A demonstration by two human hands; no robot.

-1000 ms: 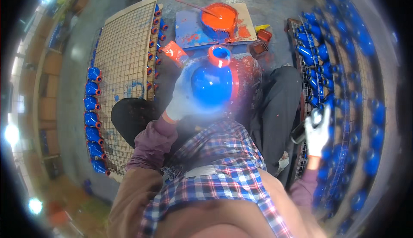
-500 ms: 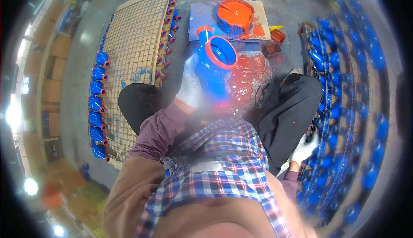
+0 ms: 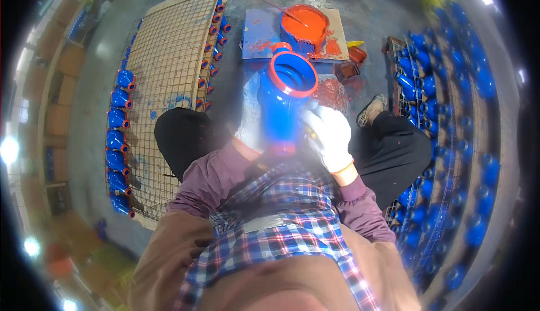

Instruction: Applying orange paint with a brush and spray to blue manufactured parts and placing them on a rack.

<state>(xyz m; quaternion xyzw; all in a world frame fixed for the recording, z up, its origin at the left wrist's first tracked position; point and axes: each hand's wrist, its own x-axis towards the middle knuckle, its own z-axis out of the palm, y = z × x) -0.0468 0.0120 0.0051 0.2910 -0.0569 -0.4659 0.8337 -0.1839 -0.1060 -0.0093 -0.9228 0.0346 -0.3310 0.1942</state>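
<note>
A blue pipe fitting [image 3: 281, 111] with red rims is held upright in front of my lap, its wide round mouth tilted up and a short side branch pointing away. My left hand [image 3: 250, 114], in a white glove, grips the fitting's left side. At its right side is my right hand [image 3: 331, 136], also in a white glove, with the fingers curled in toward the blue wall. Blur hides the fingertips, and anything small in them cannot be made out. Beyond the fitting stands a pot of orange-red paint [image 3: 304, 27] with a stick [image 3: 275, 4] leaning in it.
The pot rests on a paint-stained board [image 3: 261, 32]. Small dark red containers [image 3: 346, 72] sit to its right. A wire-mesh rack [image 3: 169, 58] at the left has blue fittings [image 3: 117, 118] along its sides. Several rows of blue fittings [image 3: 427, 86] fill the right side.
My right hand has come up from the fittings at the right to the held fitting's side. The fitting in my left hand has turned more upright, its branch now pointing away behind the mouth.
</note>
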